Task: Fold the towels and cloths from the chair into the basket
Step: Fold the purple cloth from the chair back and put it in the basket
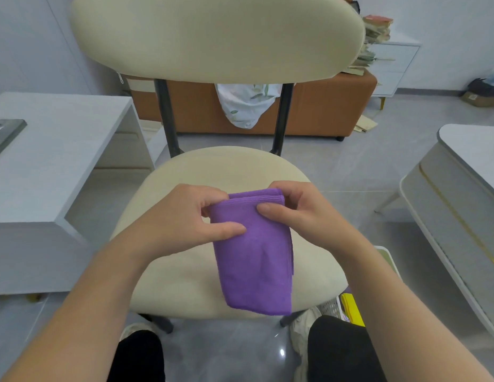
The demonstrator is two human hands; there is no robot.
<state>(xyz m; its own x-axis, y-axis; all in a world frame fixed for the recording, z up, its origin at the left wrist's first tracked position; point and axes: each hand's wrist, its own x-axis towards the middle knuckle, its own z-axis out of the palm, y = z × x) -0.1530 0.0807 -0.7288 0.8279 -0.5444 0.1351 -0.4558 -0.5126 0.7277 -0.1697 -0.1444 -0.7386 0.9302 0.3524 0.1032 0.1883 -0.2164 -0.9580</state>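
A purple cloth (254, 260), folded into a narrow strip, hangs above the cream chair seat (185, 271). My left hand (182, 216) pinches its upper left edge between thumb and fingers. My right hand (295, 208) pinches the upper right corner, thumb on the front face. The cloth's lower end droops over the seat's front edge. The white basket (335, 308) sits on the floor at the lower right, mostly hidden by my right arm, with a yellow cloth (352, 310) inside it.
The chair's cream backrest (218, 37) rises ahead. A white desk (47, 166) stands at the left and a white table (461, 188) at the right. Behind the chair is a brown bench (323, 106) with a patterned white cloth (246, 103) draped on it.
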